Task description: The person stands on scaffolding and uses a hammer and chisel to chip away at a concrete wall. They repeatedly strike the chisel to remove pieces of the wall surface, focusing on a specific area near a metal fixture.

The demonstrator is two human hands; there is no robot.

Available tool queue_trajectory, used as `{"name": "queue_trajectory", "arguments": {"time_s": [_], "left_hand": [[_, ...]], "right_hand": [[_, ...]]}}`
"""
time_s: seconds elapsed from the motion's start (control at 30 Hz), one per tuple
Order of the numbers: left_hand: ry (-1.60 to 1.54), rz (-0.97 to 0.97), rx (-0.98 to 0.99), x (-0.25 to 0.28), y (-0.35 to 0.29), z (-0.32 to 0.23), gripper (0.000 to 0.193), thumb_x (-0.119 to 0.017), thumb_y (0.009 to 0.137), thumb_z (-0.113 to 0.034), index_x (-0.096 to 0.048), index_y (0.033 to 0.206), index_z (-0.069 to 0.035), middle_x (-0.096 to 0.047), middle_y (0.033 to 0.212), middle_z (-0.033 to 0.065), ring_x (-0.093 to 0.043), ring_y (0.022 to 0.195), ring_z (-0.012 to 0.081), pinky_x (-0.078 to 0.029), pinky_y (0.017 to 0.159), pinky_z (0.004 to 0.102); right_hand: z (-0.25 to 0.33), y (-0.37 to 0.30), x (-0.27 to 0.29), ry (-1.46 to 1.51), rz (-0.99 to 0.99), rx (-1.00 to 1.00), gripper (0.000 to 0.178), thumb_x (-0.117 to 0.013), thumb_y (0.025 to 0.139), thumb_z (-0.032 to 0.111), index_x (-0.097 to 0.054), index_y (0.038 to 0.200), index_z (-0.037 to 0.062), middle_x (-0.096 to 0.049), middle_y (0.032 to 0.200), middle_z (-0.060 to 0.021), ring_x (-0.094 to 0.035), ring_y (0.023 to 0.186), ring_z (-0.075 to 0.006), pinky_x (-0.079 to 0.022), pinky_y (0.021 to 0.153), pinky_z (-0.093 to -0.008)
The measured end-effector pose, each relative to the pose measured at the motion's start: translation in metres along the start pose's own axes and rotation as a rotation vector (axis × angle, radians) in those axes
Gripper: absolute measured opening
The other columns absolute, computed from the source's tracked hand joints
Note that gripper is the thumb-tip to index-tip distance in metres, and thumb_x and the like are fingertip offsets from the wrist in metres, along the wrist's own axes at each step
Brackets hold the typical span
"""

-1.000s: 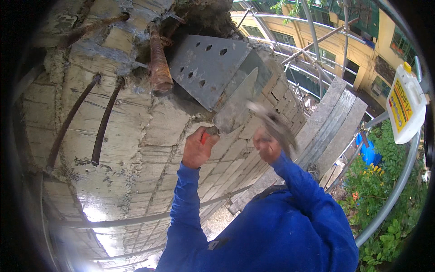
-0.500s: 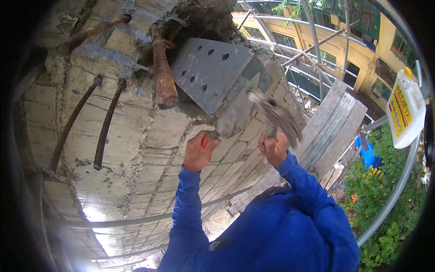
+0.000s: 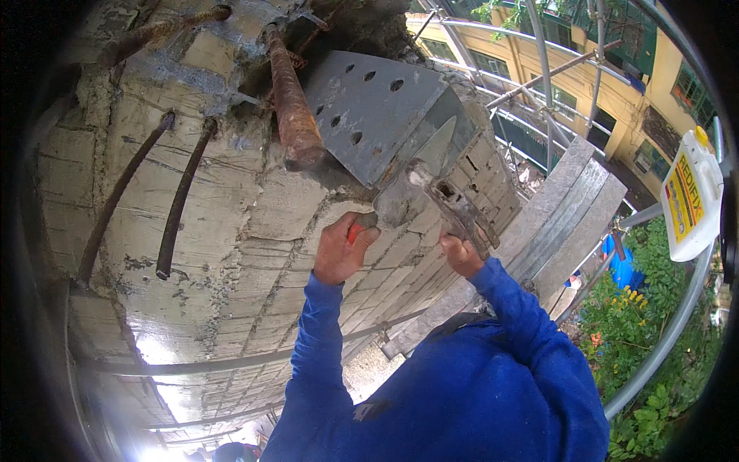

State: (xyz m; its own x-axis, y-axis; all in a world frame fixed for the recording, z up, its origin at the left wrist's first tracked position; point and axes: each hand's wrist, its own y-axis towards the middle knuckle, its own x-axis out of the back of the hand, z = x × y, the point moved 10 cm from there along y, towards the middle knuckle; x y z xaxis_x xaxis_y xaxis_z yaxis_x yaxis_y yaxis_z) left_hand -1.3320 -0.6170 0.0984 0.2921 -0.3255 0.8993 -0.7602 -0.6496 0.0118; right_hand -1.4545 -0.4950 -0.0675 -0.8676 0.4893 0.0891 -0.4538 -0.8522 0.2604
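The left hand (image 3: 339, 252) holds a trowel (image 3: 399, 203) by its red handle, blade at the grey plate's (image 3: 368, 109) near right side; the right hand (image 3: 463, 257) grips a hammer (image 3: 456, 203), its head beside the blade, contact unclear.

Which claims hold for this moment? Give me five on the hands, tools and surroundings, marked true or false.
1. The right hand grips a claw hammer. True.
2. The left hand holds a paintbrush. False: it holds a trowel with a red handle.
3. The grey metal plate has several holes in it. True.
4. The thick steel bar beside the plate is clean and shiny. False: it is rusty.
5. The white jerrycan at the right has a green cap. False: its cap is yellow.
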Motion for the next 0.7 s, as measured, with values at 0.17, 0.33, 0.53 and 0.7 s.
{"name": "queue_trajectory", "arguments": {"time_s": [0.17, 0.33, 0.53, 0.7], "left_hand": [[0.041, 0.002, -0.026, 0.002, 0.007, -0.01, 0.032, -0.071, 0.083, -0.025, -0.061, 0.098, 0.001, -0.061, 0.072, 0.019, -0.06, 0.064, 0.0309, -0.048, 0.061, 0.0381], [-0.004, -0.022, -0.034, -0.001, 0.003, 0.003, 0.032, -0.071, 0.083, -0.026, -0.06, 0.095, 0.001, -0.06, 0.071, 0.0189, -0.059, 0.062, 0.0306, -0.047, 0.06, 0.0378], [0.007, -0.028, -0.072, 0.0, 0.005, -0.01, 0.033, -0.072, 0.083, -0.028, -0.059, 0.09, 0.001, -0.058, 0.068, 0.0185, -0.056, 0.06, 0.0322, -0.046, 0.058, 0.0387], [0.066, -0.041, -0.077, 0.003, 0.005, -0.007, 0.033, -0.071, 0.083, -0.028, -0.058, 0.087, 0.001, -0.055, 0.066, 0.0197, -0.054, 0.059, 0.0363, -0.045, 0.057, 0.0405]], "right_hand": [[-0.041, -0.02, -0.021, 1.03, -0.225, 0.418, 0.029, -0.063, 0.092, 0.026, -0.063, 0.109, 0.004, -0.065, 0.1, -0.0086, -0.064, 0.085, -0.0249, -0.053, 0.078, -0.0364], [-0.071, -0.015, -0.027, 0.464, -0.089, -0.076, 0.044, -0.066, 0.09, 0.042, -0.062, 0.111, 0.0037, -0.064, 0.098, -0.0066, -0.061, 0.086, -0.0195, -0.049, 0.075, -0.0321], [0.029, -0.013, 0.015, 0.527, -0.261, 0.339, 0.043, -0.063, 0.089, 0.044, -0.056, 0.099, 0.0033, -0.055, 0.075, -0.0068, -0.052, 0.065, -0.0177, -0.043, 0.059, -0.0297], [0.012, -0.005, 0.006, 0.24, -0.116, 0.098, 0.04, -0.07, 0.077, 0.024, -0.061, 0.108, 0.0008, -0.064, 0.089, -0.0154, -0.062, 0.072, -0.0355, -0.049, 0.063, -0.0397]]}}
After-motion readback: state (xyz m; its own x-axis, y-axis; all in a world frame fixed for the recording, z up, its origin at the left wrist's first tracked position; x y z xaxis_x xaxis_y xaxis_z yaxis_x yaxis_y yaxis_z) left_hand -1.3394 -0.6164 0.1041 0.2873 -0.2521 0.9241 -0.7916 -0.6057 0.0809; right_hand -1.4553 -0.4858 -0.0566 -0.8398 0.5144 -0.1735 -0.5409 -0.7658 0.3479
